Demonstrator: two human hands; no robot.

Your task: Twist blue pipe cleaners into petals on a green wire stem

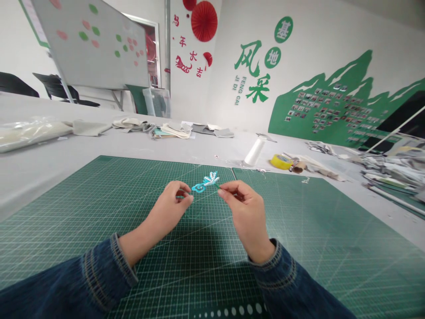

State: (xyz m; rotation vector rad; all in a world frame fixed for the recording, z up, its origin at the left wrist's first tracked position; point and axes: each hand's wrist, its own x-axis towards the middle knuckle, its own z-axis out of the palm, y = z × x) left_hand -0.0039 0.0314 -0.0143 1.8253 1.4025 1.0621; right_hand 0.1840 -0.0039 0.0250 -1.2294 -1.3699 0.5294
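Two hands (169,206), one beaded appliqué (205,183), two cutting mats (99,212), one tape roll (281,161).

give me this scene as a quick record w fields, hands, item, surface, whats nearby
left hand: pinching the turquoise and white beaded motif
right hand: fingertips beside the motif's right end, contact unclear
surface: green gridded cutting mat
nearby: white thread cone, yellow tape roll, fabric swatches
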